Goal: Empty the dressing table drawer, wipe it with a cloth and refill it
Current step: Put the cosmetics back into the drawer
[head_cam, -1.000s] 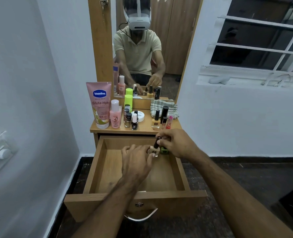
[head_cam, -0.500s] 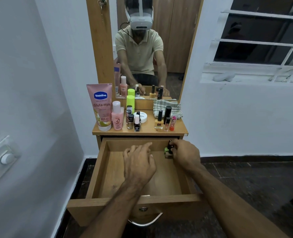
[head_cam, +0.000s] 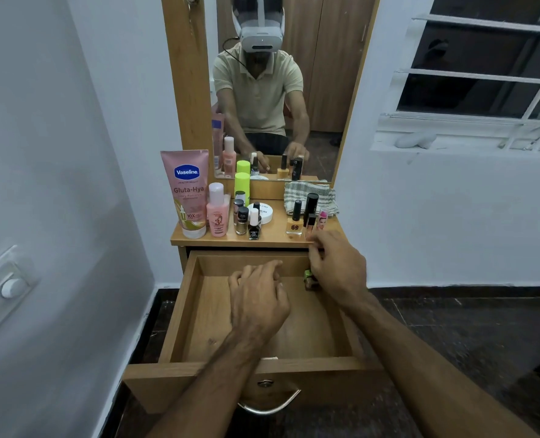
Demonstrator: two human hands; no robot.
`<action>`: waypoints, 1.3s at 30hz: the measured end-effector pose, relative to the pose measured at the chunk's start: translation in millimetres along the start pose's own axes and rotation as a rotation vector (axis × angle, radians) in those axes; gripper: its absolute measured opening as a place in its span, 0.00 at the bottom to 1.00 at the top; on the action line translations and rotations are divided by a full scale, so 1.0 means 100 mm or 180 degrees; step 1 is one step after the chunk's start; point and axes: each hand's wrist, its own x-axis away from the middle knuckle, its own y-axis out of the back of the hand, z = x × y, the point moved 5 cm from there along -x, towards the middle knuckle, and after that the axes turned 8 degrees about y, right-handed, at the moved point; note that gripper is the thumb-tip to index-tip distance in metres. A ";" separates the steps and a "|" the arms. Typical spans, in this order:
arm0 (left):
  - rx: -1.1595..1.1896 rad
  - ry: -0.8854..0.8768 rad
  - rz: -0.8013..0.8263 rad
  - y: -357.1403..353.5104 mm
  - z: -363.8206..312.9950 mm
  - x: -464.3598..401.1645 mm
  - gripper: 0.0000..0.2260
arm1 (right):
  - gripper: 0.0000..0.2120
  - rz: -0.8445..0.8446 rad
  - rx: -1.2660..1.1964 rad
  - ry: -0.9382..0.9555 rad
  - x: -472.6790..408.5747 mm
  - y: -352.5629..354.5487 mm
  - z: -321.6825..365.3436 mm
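The wooden drawer is pulled out, its floor mostly bare. Small bottles, one green, stand in its back right corner. My left hand hovers over the middle of the drawer, fingers loosely curled and nothing in them. My right hand is above the back right corner, fingertips at the front edge of the tabletop, just below a pink lip balm and a small peach bottle. I see nothing held in it. A striped cloth lies folded at the back right of the tabletop.
On the tabletop stand a pink Vaseline tube, a pink bottle, a neon green tube, several nail polishes, a white jar and a yellow polish. A mirror stands behind, a wall left, a window right.
My right hand left the small bottles in the drawer's back right corner and rose to the tabletop edge. My left hand stayed over the drawer.
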 end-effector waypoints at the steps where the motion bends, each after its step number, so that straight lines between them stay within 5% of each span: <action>1: 0.0004 0.0005 0.0009 0.00 0.00 0.00 0.20 | 0.12 -0.0100 -0.0033 0.0103 -0.09 0.06 0.08; 7: -0.0005 0.0049 0.0084 0.04 -0.02 0.00 0.19 | 0.24 0.0499 0.0770 0.0273 -0.61 0.15 0.33; 10: -0.0002 0.0034 0.0108 0.04 -0.02 0.00 0.19 | 0.21 0.0774 0.1004 0.0314 -0.67 0.08 0.34; 16: 0.0057 0.0056 0.0111 0.03 -0.01 0.00 0.19 | 0.12 0.0448 0.0554 0.0404 -0.63 0.14 0.38; 22: 0.0089 0.0184 0.0042 0.05 0.01 -0.02 0.20 | 0.13 0.0291 0.0094 0.0657 -0.36 0.21 0.48; 39: -0.0237 -0.0085 0.0068 -0.05 0.02 -0.02 0.13 | 0.10 0.1248 -0.0856 0.0502 -0.13 0.25 0.35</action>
